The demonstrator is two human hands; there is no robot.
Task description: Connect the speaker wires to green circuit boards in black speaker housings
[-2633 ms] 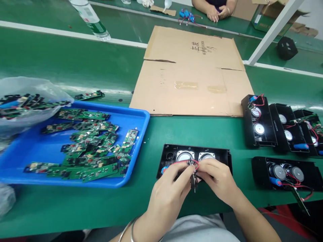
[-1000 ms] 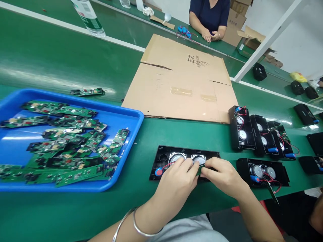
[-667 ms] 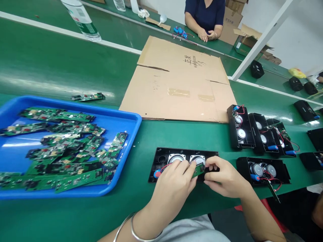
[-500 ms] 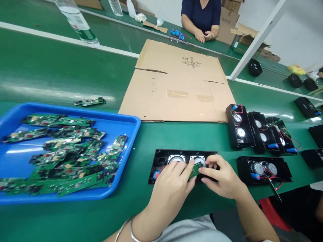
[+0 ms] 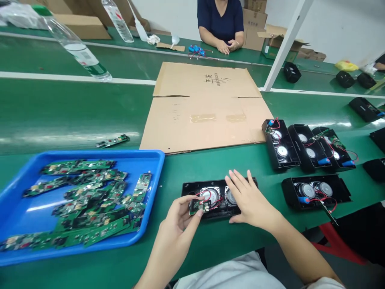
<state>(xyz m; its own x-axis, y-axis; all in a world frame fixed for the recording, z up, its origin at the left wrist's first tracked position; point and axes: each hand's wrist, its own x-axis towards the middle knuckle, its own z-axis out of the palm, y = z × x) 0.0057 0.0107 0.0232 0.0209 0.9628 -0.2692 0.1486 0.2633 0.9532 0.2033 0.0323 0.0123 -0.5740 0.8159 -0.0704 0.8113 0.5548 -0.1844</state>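
Note:
My left hand (image 5: 180, 224) pinches a small green circuit board (image 5: 200, 205) between thumb and fingers, over the left part of a black speaker housing (image 5: 188, 188). Red wires run beside the board. Two round silver speakers sit in the housing; the left one (image 5: 210, 196) shows well, while the right one (image 5: 230, 196) is partly covered. Over the right end of the housing is my right hand (image 5: 248, 200), its fingers spread and nothing gripped. Whether its palm touches the housing cannot be made out.
A blue tray (image 5: 150, 218) of circuit boards lies at the left, with a loose board (image 5: 113, 141) behind it. Flattened cardboard (image 5: 207, 108) lies ahead. Several black housings (image 5: 315, 192) stand at the right. A person (image 5: 221, 24) sits across the table.
My left hand has shifted left with the board, turning so its palm side shows. My right hand has let go of the board and spread its fingers. The camera view has shifted.

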